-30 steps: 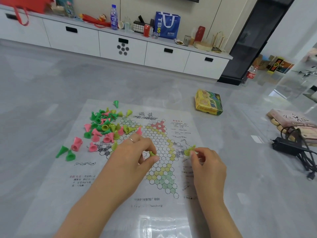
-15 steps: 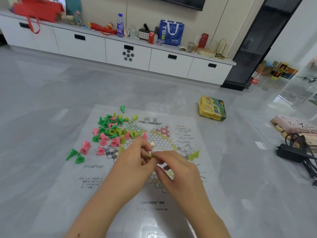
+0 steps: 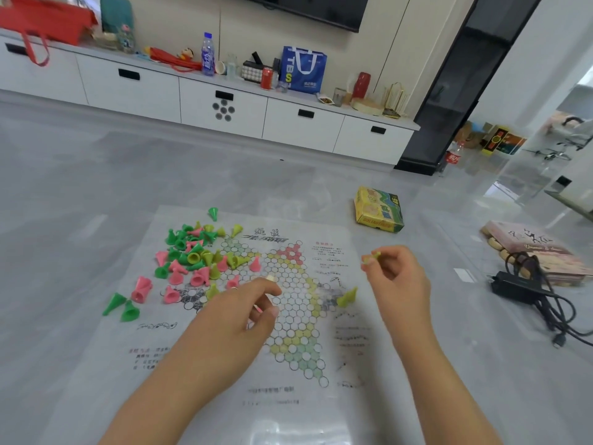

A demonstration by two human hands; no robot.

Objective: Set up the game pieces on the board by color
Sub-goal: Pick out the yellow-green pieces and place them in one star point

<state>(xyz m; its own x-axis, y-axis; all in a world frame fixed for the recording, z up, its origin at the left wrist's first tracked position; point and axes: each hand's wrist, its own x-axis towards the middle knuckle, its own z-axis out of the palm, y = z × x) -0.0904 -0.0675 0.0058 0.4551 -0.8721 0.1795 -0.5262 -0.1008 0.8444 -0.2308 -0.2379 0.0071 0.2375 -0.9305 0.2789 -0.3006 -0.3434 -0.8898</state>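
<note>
One printed paper game board (image 3: 288,316) lies on the floor. Two yellow-green plastic cone pieces (image 3: 347,297) sit at its right edge, two dark green cones (image 3: 122,308) off its left edge; the mixed heap (image 3: 199,255) is too tangled to count.

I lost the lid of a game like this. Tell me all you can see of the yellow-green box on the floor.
The box is a small cardboard carton, yellow with green printed artwork and a number on its top. It looks closed and a little crumpled. It lies flat on the grey floor, turned at an angle, beyond the far right corner of the board sheet. Nothing touches it; both hands are well short of it.
</note>
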